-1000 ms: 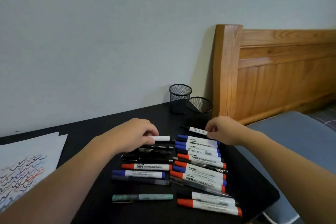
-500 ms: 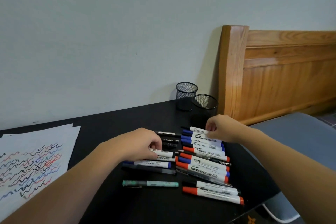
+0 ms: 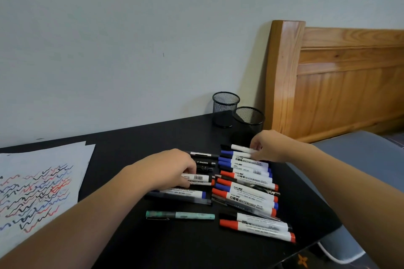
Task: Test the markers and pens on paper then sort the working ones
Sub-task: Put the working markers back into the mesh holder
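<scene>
Bare black table (image 3: 135,137) lies open between the paper sheets (image 3: 43,181) on my left and the pens, and again along the near edge in front of the lone green pen (image 3: 180,215). Ahead of my right hand (image 3: 267,146) two mesh cups (image 3: 248,121) stand just beside each other, close to the wall and the wooden headboard (image 3: 284,81), which blocks that side. The row of whiteboard markers (image 3: 247,183) fills the table's right part; my left hand (image 3: 175,169) rests among the darker pens (image 3: 203,162).

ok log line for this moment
left hand: on markers | right hand: pinching black-capped marker | cups: look empty | paper: scribbled
</scene>
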